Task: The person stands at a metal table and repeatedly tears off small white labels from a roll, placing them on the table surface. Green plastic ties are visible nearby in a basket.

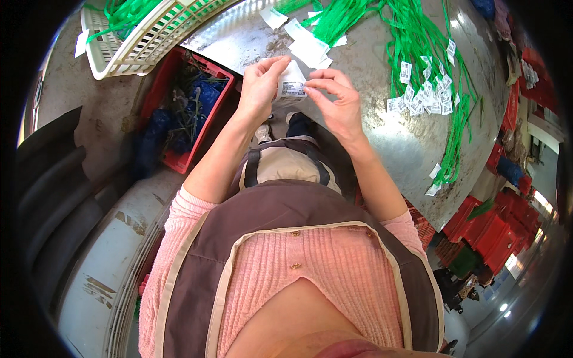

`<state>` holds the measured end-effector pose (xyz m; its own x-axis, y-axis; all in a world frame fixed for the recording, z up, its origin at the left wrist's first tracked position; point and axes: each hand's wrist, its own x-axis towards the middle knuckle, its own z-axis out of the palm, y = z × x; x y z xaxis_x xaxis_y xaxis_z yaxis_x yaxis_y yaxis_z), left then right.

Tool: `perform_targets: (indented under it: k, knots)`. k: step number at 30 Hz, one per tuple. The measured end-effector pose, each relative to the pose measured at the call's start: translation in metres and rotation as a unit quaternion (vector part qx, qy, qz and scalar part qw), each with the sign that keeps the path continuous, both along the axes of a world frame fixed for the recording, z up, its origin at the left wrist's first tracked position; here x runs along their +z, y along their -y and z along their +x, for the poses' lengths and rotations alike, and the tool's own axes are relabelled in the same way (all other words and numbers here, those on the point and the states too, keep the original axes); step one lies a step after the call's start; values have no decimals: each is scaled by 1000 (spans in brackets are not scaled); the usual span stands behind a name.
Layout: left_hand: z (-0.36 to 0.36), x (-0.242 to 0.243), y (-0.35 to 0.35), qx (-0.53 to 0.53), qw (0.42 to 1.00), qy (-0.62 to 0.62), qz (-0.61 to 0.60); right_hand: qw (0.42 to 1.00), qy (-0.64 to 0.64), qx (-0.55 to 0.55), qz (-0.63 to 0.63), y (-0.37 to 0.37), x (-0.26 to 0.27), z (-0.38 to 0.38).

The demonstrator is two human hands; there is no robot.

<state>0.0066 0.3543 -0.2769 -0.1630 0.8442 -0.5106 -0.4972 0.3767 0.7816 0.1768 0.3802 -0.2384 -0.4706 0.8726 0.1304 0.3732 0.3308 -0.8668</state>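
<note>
Over the near edge of the metal table, my left hand (264,85) pinches a strip of white printed labels (292,87) between thumb and fingers. My right hand (335,100) is at the strip's right edge, thumb and fingertips close together there; whether they grip it is unclear. Just beyond the hands lies a bundle of green mesh netting (338,24) with blank-looking white tags (309,49) at its end. To the right, more green mesh strips (405,40) spread over the table, with several printed labels (421,100) on their ends.
The metal table (389,147) has dirt marks. A cream plastic basket (147,51) holding green mesh stands at upper left. Below it, a red crate (197,154) contains blue plastic and plant scraps. Red crates (492,223) are stacked beyond the table at right. A pale ribbed surface (107,268) is at lower left.
</note>
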Motion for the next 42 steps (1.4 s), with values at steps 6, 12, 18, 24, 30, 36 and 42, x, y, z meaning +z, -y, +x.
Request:
perform_targets:
  k: [6,12,18,24,30,36,42]
  knots:
    - [-10,-15,-10,104,990,-69,-66,979,-25,-185,-85,-35,-40,2]
    - [-7,-19,-14,88,983,-141,-76,969,129,-209,-10,-88,-105,-11]
    - [2,-1,-7,35,988,-140,60,971,64,-223,-50,-90,-79,14]
    - [6,10,-3,-66,984,-139,87,959,-127,-217,-135,-101,-30,73]
    - [3,16,7,-93,988,-88,90,974,88,-210,12,-130,16,166]
    - [-6,12,6,-22,997,38,59,937,169,-249,180,-101,34,101]
    - [-6,-1,-1,-6,999,4,32,987,-77,10,-142,-3,-42,7]
